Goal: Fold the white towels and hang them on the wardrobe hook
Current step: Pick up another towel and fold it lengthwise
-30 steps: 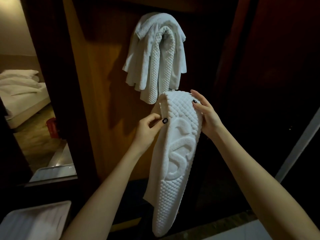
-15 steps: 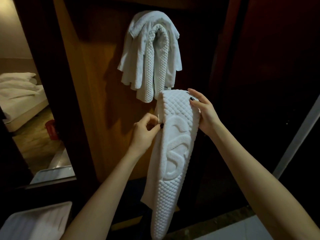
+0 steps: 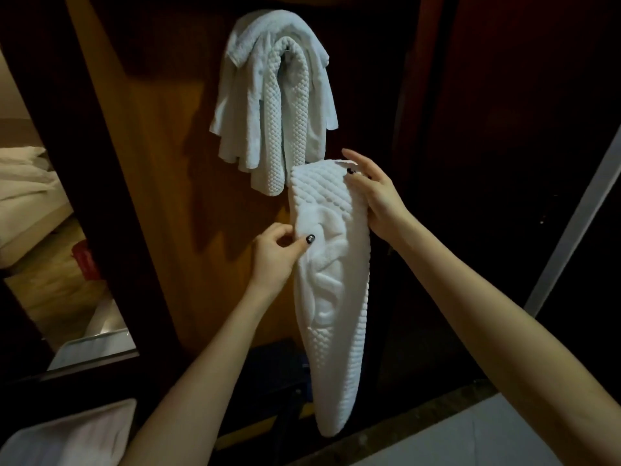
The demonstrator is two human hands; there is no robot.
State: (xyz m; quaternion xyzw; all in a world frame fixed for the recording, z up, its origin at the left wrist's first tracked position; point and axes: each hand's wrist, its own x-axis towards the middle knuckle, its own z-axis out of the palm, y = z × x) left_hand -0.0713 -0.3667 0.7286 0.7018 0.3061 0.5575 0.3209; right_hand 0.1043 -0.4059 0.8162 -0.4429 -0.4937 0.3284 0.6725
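Just below the hung towels [image 3: 274, 105], the left hand [image 3: 274, 253] pinches the folded towel [image 3: 331, 297] by its edge and the right hand [image 3: 376, 200] grips its top. A tight, even fold should hang best.

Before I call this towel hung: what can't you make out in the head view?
Head view only.
Wardrobe hook: buried under the hung towels.
Support of the held towel: covered by its own top fold.
Right hand thumb: behind the held towel, grip unclear.
Area right of it: too dark.
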